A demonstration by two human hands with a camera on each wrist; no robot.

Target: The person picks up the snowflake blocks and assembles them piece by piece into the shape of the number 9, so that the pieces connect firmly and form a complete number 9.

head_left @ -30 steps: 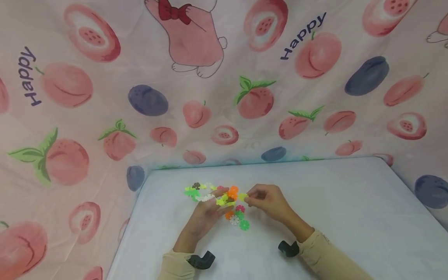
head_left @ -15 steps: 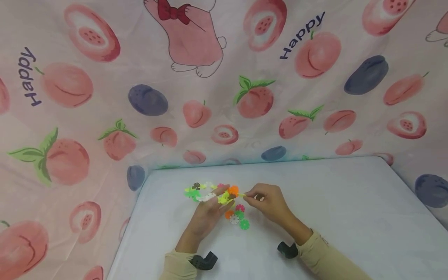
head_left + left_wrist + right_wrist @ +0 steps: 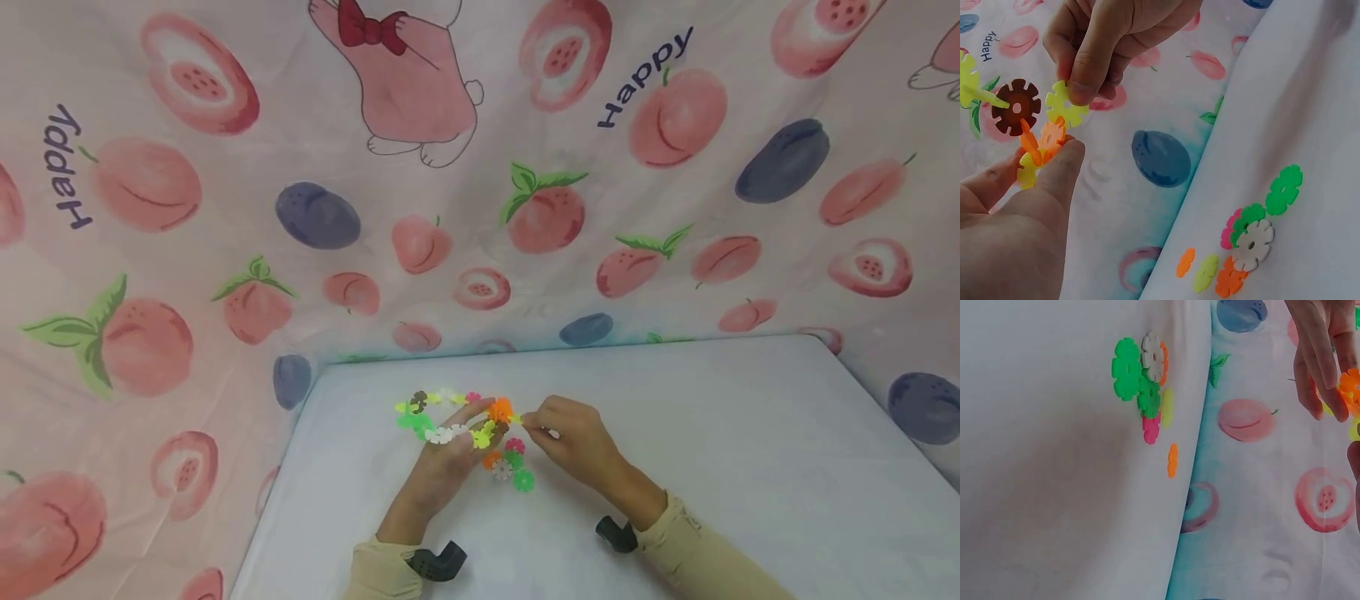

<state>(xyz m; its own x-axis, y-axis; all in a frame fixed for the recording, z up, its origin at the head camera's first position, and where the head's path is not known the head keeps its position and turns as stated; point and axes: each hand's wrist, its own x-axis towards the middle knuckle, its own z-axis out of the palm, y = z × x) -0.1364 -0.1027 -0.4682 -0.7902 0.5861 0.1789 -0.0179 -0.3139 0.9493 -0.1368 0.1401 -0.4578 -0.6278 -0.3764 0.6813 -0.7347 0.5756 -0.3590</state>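
My left hand (image 3: 442, 471) holds a chain of plastic snowflake discs (image 3: 447, 434) above the table. The chain curves in a loop of white, green, yellow, brown, pink and orange pieces. In the left wrist view, the fingers pinch its end near an orange disc (image 3: 1054, 134), with a brown disc (image 3: 1005, 116) linked close by. My right hand (image 3: 577, 429) pinches a yellow snowflake disc (image 3: 1059, 106) between thumb and fingers. That disc's edge meets the orange disc; whether their slots are joined I cannot tell. At the right wrist view's edge, fingers partly hide the orange disc (image 3: 1349, 394).
Several loose snowflake discs lie on the white table (image 3: 720, 467) below the hands, among them a green disc (image 3: 523, 481), a white disc (image 3: 1252, 249) and a pink disc (image 3: 1151, 430). A fruit-patterned cloth (image 3: 480, 208) hangs behind the table.
The right hand has moved slightly left, bringing the yellow disc against the orange one. The held chain has tilted, its white part dropping a little. The loose discs stay put.
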